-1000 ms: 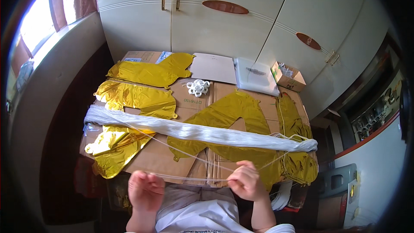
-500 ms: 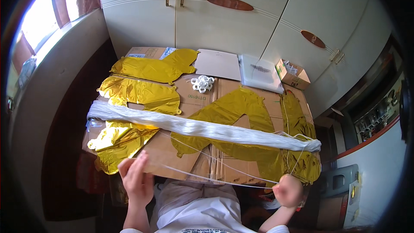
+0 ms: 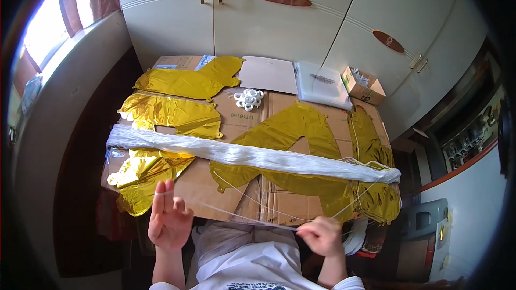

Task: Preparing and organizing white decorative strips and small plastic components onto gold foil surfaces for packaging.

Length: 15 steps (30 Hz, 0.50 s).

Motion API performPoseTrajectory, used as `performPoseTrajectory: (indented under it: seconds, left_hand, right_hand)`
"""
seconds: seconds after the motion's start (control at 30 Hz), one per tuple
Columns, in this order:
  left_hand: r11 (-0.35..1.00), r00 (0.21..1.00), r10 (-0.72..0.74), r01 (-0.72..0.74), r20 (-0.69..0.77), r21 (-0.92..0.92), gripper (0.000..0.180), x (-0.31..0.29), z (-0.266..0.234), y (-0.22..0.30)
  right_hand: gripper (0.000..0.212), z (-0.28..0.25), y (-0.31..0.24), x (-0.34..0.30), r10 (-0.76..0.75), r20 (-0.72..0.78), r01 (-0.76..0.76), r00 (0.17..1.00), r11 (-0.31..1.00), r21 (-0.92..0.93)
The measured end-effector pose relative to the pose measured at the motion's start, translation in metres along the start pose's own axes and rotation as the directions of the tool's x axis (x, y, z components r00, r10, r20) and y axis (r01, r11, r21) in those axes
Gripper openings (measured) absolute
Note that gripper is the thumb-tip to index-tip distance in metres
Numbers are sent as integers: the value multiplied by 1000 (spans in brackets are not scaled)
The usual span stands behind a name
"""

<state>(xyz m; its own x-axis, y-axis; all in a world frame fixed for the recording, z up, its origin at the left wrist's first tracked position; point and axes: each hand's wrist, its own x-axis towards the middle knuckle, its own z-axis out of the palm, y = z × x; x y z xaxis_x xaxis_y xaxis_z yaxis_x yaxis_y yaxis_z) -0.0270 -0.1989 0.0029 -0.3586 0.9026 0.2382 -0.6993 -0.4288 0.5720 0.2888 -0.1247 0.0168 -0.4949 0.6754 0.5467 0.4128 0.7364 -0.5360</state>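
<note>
A long skein of white string [image 3: 252, 157] lies across the cardboard, over flat gold foil balloons [image 3: 269, 135]. At the near edge my left hand [image 3: 171, 225] is raised, its index and middle fingers stretched up and the others curled. A loose strand of string [image 3: 244, 218] runs from those two fingers, seemingly passing round them, to my right hand [image 3: 324, 236]. My right hand is closed, pinching the strand between thumb and fingers. From there more string leads up to the right end of the skein, and another thin line slants toward the middle balloon.
Small white rings [image 3: 248, 99] sit clustered on the cardboard [image 3: 201, 188]. At the back lie a pale board [image 3: 269, 74], clear plastic sheets [image 3: 322, 86] and a small open box [image 3: 364, 87]. Cream cabinets [image 3: 274, 27] stand behind; a grey stool [image 3: 424, 220] is at right.
My right hand has moved left, toward my left hand, drawing the string with it. My left hand has turned, with two fingers now pointing up. The view has shifted slightly.
</note>
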Motion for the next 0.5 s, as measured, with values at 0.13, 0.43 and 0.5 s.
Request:
performPoseTrajectory:
  seconds: [0.13, 0.43, 0.5]
  left_hand:
    - [-88, 918, 213, -323, 335, 942, 20, 17, -5, 13]
    - [983, 924, -55, -17, 379, 183, 30, 8, -24, 20]
    - [957, 969, -4, 75, 249, -279, 21, 1, -26, 8]
  right_hand:
    - [8, 13, -12, 11, -80, 72, 62, 994, 974, 220]
    - [6, 9, 0, 24, 2, -18, -2, 1000, 1000, -30]
    - [7, 22, -11, 23, 26, 118, -26, 993, 1000, -5]
